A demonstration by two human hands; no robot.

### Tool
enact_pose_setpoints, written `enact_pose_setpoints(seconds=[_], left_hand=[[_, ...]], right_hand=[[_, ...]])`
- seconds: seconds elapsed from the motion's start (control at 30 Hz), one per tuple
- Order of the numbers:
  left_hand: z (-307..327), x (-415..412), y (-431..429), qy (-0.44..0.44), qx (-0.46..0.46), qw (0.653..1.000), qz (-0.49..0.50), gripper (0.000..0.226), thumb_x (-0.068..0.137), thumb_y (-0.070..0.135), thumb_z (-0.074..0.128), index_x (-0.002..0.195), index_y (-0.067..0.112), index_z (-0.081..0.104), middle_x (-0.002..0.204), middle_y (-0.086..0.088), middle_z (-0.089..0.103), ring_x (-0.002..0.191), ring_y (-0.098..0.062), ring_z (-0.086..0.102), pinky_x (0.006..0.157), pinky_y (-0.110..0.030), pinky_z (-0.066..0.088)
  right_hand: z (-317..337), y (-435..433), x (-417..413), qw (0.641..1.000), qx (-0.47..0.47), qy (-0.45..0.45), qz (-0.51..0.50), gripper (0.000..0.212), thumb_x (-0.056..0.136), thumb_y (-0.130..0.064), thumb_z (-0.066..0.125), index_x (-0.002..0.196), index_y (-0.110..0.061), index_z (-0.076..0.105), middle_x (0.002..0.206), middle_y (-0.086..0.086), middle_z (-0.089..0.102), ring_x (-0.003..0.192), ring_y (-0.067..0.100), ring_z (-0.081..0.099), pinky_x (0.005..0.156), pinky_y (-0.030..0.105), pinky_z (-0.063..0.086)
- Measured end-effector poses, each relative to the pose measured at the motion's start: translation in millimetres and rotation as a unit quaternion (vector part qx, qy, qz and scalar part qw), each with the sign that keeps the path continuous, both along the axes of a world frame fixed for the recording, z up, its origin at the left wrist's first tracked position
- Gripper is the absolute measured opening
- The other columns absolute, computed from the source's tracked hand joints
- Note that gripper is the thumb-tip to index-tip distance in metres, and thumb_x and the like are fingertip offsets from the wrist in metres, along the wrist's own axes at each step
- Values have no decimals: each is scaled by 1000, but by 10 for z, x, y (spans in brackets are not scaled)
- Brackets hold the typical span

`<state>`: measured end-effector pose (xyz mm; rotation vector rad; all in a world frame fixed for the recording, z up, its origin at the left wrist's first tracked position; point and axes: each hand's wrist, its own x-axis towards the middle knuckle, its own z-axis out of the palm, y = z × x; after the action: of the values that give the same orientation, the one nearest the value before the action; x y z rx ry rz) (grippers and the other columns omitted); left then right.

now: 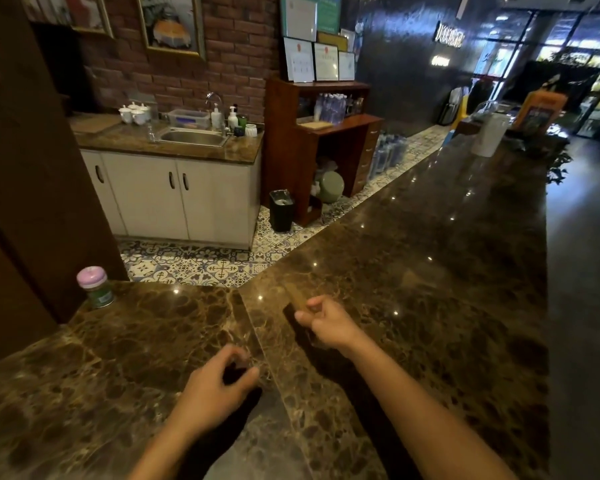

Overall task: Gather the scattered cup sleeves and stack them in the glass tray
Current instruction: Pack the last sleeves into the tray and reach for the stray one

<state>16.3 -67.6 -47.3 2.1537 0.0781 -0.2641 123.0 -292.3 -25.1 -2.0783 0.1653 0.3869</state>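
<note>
Brown marble with pale veins makes up the bench (430, 271), which runs from the near edge away to the upper right and turns a corner at the lower left. 2 bare forearms reach out over it.

The right hand (326, 323) pinches 1 flat tan sleeve (295, 297) between thumb and curled fingers. The sleeve sticks out up and to the left of the knuckles, held just above the bench with a dark shadow under it; blur hides whether its far end touches the stone.

The left hand (212, 389) hovers nearer the body and to the left, by the seam between 2 slabs. Its fingers and thumb curve loosely toward each other with a gap between them, and nothing shows in its grasp. The dark patch below it reads as shadow, though the blur leaves that unsure.

At the bench's left corner, against a dark wood panel, stands a small green jar (96, 287) with a pink lid. Far up the bench stands a white jug (489, 133).

Behind the bench the floor (201, 265) is laid with blue and white patterned tiles. A steel sink (193, 136) sits in a stone top over white cabinets, with white cups and pump bottles around it, below a brick wall hung with framed pictures. A black bin (281, 209) stands on the tiles just beside a wooden shelf unit (326, 133) that holds water bottles.
</note>
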Motion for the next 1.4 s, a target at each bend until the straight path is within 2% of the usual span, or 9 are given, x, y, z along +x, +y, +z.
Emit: enact_pose_setpoints(seconds=[0.07,0.17,0.33,0.43,0.57,0.67,0.93,1.17,1.4], left_hand=[[265,-57,-123,1,-220,972,80,35,77,58,73,88,26,63,89,0,72,93,-20,68,86,-40,55],[634,-176,-264,16,-404,912,65,29,85,33,70,97,13,54,80,-6,71,78,-19,70,73,-36,55],[905,-461,-242,-14,-452,891,51,32,88,12,73,108,3,50,115,-30,69,95,-37,70,77,-41,57],[1045,-596,-172,-28,-444,895,42,38,88,13,73,117,4,49,115,-35,66,99,-41,68,85,-47,53],[1289,-789,-75,-34,-406,913,16,59,89,20,69,134,51,45,102,-15,78,91,-27,76,79,-43,58],[1387,-925,-91,-22,-408,912,-29,56,91,20,68,134,49,49,97,-14,77,87,-28,76,68,-32,56],[1395,-1156,-149,-29,-461,887,3,36,95,23,63,130,33,59,119,-19,70,101,-45,70,92,-65,51],[1265,-1357,-117,35,-611,790,-35,39,97,31,58,135,27,53,123,-27,63,98,-44,68,89,-64,52],[1115,-1691,-102,66,-639,766,-15,39,101,31,49,140,28,52,133,-20,62,116,-37,62,91,-56,54]], right_hand=[[166,213,-480,994,101,-1,41,38,98,-23,72,131,-12,56,95,2,64,73,2,63,63,15,50],[335,340,-1019,973,209,-38,95,37,96,-27,74,130,-18,62,107,4,72,95,9,70,84,19,55],[628,303,-1439,957,234,-111,131,34,94,-31,76,126,-26,66,145,-6,62,127,7,64,106,33,54],[826,192,-1580,955,103,-165,224,72,74,-56,87,137,-49,53,152,-23,48,139,0,49,117,37,43],[984,83,-1684,916,-54,-240,318,96,57,-60,95,138,-60,44,164,-37,-9,154,-7,-5,118,30,12],[1040,74,-1682,895,-27,-309,322,84,56,-52,99,128,-46,56,169,-31,5,157,-5,6,122,33,17],[1065,118,-1792,870,55,-346,348,71,60,-39,100,118,-24,62,170,-14,26,158,11,25,124,54,32],[1299,187,-1899,847,17,-354,397,78,60,-51,92,127,-26,59,153,-16,47,142,11,47,110,37,47],[1284,258,-2118,822,-47,-334,460,78,58,-48,97,119,-30,52,134,-11,54,124,9,54,94,29,52]])
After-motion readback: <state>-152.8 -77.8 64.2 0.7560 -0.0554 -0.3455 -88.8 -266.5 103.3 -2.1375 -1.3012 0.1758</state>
